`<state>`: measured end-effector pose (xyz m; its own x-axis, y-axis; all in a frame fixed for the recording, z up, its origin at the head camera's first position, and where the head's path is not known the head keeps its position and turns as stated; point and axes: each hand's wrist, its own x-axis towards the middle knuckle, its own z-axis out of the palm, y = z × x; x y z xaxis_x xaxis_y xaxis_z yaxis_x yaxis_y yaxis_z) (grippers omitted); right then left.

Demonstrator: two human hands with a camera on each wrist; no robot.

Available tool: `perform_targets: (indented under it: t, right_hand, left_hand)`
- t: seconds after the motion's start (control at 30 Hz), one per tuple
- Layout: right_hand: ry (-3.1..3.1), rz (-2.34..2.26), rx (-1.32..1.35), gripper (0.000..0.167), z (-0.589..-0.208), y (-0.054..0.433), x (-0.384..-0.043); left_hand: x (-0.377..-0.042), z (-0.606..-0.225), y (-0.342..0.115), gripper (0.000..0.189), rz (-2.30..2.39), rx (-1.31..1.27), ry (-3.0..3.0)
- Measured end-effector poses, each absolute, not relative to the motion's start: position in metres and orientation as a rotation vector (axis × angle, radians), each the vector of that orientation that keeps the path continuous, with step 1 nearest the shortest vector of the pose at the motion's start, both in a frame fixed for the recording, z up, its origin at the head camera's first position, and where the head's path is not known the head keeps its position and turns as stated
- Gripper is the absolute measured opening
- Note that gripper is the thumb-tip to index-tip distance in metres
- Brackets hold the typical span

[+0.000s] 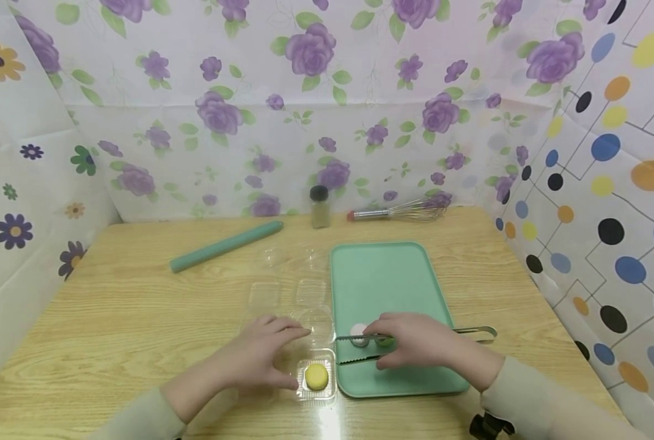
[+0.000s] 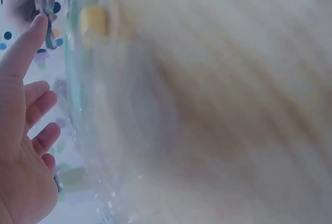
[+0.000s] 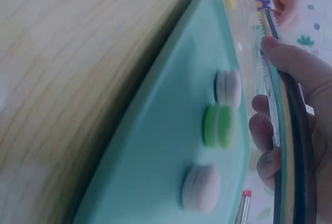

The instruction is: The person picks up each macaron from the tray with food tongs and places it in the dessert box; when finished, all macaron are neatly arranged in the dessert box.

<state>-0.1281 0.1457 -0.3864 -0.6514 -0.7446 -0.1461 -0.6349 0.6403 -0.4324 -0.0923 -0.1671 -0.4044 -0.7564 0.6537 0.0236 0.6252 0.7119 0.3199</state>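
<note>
On the wooden desk [image 1: 112, 318], close to its near edge, a person works with both hands. Their right hand [image 1: 415, 342] has its fingers curled round a pair of metal tongs [image 1: 470, 333], gripping them over the near end of a mint-green tray [image 1: 382, 275]. From the right wrist view, three small macarons lie in a row on that tray, just beside the tongs: a white macaron [image 3: 228, 88], a green macaron [image 3: 219, 125] and a pale pink macaron [image 3: 201, 189]. None of them looks caught between the tong arms, though the hand hides part of that spot from above.

The left hand [image 1: 263, 354] rests with its fingers spread and relaxed against a clear plastic box [image 1: 316, 379], which stands touching the left edge of the tray. A yellow macaron [image 1: 316, 376] sits inside one compartment of it. More clear plastic lies just beyond, between the box and the far things, too transparent to make out well.

Farther back, a green rolling pin [image 1: 225, 245] lies at a slant, a small jar with a dark lid [image 1: 319, 206] stands near the wall, and a wire whisk [image 1: 398, 211] lies to its right.
</note>
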Motion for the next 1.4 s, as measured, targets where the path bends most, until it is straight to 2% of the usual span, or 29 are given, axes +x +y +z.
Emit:
perform_targets:
  t: [0.43,0.73,1.4]
  right_hand:
    - [2.6,-0.559,-0.977,0.046,-0.385,0.187,-0.147]
    - [2.664,-0.546,-0.909,0.048,-0.392,0.214,-0.156]
    - [2.628,-0.509,-0.909,0.05,-0.406,0.265,-0.169]
  left_hand:
    - [-0.138,-0.392,-0.171,0.085,0.532,0.942,2.887]
    - [-0.168,-0.392,-0.177,0.08,0.521,0.857,2.906]
    - [-0.201,-0.399,-0.175,0.072,0.524,0.811,2.856]
